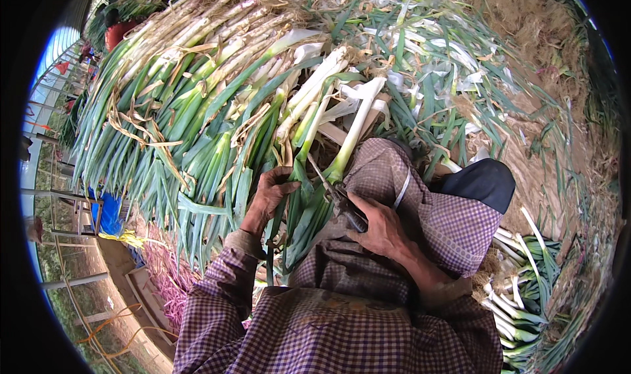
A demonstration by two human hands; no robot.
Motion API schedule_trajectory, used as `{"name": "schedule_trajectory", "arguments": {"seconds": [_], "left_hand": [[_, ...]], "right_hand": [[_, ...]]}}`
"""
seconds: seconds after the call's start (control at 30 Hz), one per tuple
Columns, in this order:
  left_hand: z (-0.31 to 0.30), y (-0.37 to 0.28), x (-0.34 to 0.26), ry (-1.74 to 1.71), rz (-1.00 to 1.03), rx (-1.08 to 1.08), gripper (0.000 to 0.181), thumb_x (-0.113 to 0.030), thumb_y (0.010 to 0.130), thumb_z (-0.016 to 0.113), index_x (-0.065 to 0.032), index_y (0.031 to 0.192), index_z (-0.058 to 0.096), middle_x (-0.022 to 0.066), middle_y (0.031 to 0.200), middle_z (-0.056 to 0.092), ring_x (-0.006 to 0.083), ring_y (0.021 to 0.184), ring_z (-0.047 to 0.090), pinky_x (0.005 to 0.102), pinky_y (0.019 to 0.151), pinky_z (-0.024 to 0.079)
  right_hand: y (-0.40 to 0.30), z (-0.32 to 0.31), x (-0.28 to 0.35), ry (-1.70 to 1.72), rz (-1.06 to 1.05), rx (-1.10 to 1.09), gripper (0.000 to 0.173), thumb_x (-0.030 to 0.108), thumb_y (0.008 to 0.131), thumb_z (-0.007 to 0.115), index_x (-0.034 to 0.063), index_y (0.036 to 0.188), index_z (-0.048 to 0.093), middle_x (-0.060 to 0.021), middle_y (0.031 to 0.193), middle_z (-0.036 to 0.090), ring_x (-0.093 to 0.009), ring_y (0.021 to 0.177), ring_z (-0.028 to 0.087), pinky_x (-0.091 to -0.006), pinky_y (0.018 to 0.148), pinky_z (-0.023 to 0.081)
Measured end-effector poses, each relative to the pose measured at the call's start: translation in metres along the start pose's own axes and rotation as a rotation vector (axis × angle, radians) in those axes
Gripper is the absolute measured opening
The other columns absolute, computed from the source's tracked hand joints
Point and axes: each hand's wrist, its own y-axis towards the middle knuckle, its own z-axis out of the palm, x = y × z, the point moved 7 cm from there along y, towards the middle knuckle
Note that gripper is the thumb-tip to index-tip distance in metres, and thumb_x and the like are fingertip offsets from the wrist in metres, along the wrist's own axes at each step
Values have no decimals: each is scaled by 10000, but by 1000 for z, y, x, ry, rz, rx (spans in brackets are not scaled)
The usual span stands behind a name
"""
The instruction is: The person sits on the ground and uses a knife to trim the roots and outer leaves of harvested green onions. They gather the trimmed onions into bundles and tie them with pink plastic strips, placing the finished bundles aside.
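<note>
My left hand [272, 192] is closed around the green leaves of a Welsh onion stalk [315, 122], left of my knee. In my right hand [382, 223] is a dark-handled metal cutting tool [335, 191], probably scissors. Its slim blade points up and left, against or just over the leaves between my hands. Whether its jaws are apart cannot be made out. Another thick Welsh onion [357, 120] with a clean white shaft lies beside my checkered knee, its leaves running down towards my lap.
A large heap of untrimmed Welsh onions [207, 93] spreads on the left. Stripped leaves and skins [434, 73] litter the ground ahead. Cleaned onions [517, 295] lie at my right. Pink straps [167, 285] and a blue plastic bundle [106, 214] are at the lower left.
</note>
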Motion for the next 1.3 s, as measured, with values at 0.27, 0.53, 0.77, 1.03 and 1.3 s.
{"name": "schedule_trajectory", "arguments": {"seconds": [0.27, 0.53, 0.77, 1.03, 1.3], "left_hand": [[-8, -1, -1, -22, -10, -66, 426, 79, 774, 776, 58, 1176, 638, 53, 1023, 672, 143, 910, 627, 286, 844, 515], [-18, 4, 2, 15, -17, -58, 380, 30, 790, 751, 49, 1157, 654, 75, 1011, 697, 164, 918, 651, 306, 862, 528], [-10, 2, -5, 54, -8, -34, 390, 26, 786, 713, 56, 1169, 646, 98, 1038, 712, 176, 940, 658, 301, 882, 518], [3, 1, -4, 68, 7, -8, 361, 19, 776, 706, 51, 1132, 656, 81, 999, 721, 162, 889, 661, 297, 852, 522], [2, 5, 7, 273, 76, -74, 396, 2, 764, 731, 64, 1147, 649, 89, 964, 722, 164, 860, 664, 285, 786, 524]], "right_hand": [[-3, 2, 4, -12, -55, -18, 776, 186, 744, 791, 32, 1440, 485, -228, 1162, 645, -423, 1038, 638, -467, 887, 535], [-16, 8, 6, -71, -23, 9, 773, 192, 743, 794, 33, 1435, 488, -234, 1140, 646, -421, 1013, 646, -478, 869, 534], [37, 4, -17, -25, -7, -114, 766, 177, 723, 794, 37, 1422, 513, -241, 1040, 668, -418, 968, 654, -484, 830, 526], [101, -22, -42, -44, 88, -207, 741, 210, 685, 801, 17, 1359, 564, -267, 1102, 683, -430, 1020, 661, -490, 873, 534], [155, -33, -69, -106, 154, -281, 791, 193, 669, 780, 20, 1401, 534, -275, 1189, 664, -425, 1093, 648, -478, 954, 517]]}}
